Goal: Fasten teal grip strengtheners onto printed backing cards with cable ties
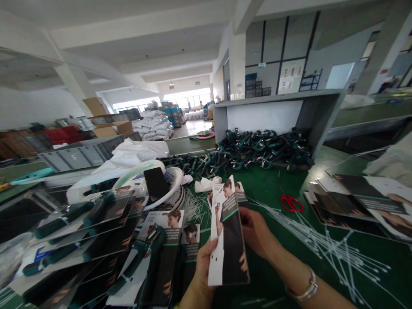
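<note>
A printed backing card (230, 244), white and dark with a green stripe, stands tilted up in front of me. My left hand (203, 268) grips its lower left edge, the thumb on the white face. At the right edge is my right hand (255, 229), its fingers curled in behind the card and partly hidden. Another card (241, 194) shows behind the held one. Left of my hands, a dark green hand tool (154, 253) that resembles pruning shears lies on a similar card. More carded tools (71, 219) overlap in a pile at the far left.
Many loose green-handled tools (238, 150) are heaped at the back. White cable ties (322, 244) and red scissors (291, 203) lie on the right, near a stack of cards (360, 204). A phone (156, 183) rests on a white basin (174, 184) at left.
</note>
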`<state>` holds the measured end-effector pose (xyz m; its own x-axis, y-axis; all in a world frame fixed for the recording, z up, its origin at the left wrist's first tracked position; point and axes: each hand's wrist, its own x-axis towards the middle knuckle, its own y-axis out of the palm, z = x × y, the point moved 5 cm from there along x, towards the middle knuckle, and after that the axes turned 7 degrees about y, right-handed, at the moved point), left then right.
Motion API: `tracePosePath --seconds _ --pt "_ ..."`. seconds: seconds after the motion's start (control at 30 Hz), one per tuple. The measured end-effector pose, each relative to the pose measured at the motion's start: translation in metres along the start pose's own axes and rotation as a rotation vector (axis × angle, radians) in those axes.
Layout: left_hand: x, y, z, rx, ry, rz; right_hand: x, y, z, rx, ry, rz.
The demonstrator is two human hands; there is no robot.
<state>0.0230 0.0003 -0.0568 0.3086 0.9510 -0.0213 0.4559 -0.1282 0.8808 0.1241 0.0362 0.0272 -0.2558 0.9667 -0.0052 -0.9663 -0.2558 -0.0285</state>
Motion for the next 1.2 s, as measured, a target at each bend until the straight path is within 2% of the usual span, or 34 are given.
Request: tracePosePath --seconds 0.13,0.27,0.37,0.53,0.77,0.93,1.2 --pt "0.000 -0.001 -0.003 -0.053 0.021 -0.023 -0.006 -0.001 0.012 -0.410 -0.050 0.014" --pt "0.000 -0.010 -0.006 -0.110 0.025 -0.082 -0.010 0.007 0.026 -0.625 -0.196 0.049" --pt "0.000 -0.015 -0.006 -0.171 0.035 -0.106 -0.008 0.012 0.028 -0.670 -0.233 0.047" --pt "-0.002 -0.012 -0.008 -0.247 0.055 -0.106 -0.005 0.014 0.026 -0.724 -0.246 0.011" --pt "-0.003 -0.012 -0.008 -0.198 0.060 -0.135 -0.003 0.018 0.028 -0.770 -0.250 -0.001" --pt "-0.001 -0.014 -0.008 -0.245 0.067 -0.151 -0.003 0.020 0.028 -0.795 -0.261 0.000" --pt "-0.003 -0.011 -0.012 -0.135 0.103 -0.094 -0.006 0.026 0.028 -0.846 -0.321 0.048"
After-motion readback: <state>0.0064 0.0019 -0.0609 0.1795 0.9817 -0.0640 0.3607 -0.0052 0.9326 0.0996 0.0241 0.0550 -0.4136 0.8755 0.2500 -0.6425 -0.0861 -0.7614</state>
